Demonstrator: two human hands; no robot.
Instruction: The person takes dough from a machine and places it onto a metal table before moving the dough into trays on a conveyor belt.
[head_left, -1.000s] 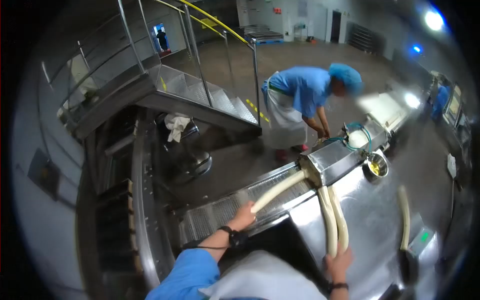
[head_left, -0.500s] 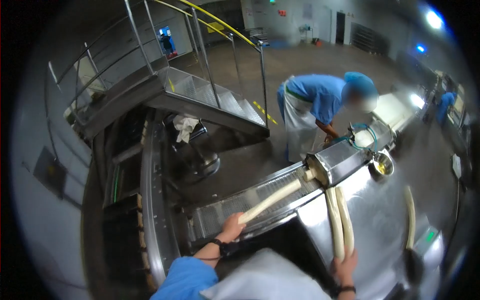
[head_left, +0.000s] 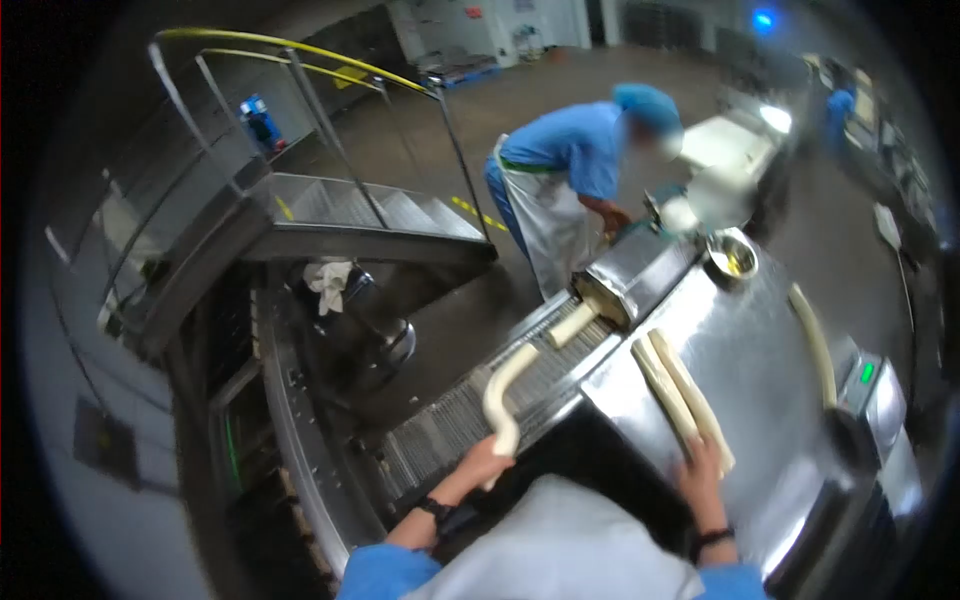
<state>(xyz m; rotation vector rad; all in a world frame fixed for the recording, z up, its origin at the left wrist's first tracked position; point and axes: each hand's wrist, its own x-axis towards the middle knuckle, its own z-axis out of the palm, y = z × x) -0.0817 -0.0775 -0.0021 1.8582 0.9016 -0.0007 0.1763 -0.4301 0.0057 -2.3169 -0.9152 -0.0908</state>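
My left hand is closed around the near end of a pale dough rope, which curves in an S over the mesh conveyor. A shorter dough piece lies farther up the belt, by the mouth of the steel machine. Two more dough ropes lie side by side on the steel table. My right hand is at their near ends, its fingers curled over the left rope and touching the right one. The fingertips are partly hidden.
Another dough rope lies at the table's right, near a scale with a green display. A metal bowl holds something yellow. Across the machine a co-worker in blue bends over. Metal stairs stand at left.
The rope in my left hand has gone from nearly straight to bent. More dough shows at the machine's mouth. My right hand has shifted forward along the ropes. The view has turned.
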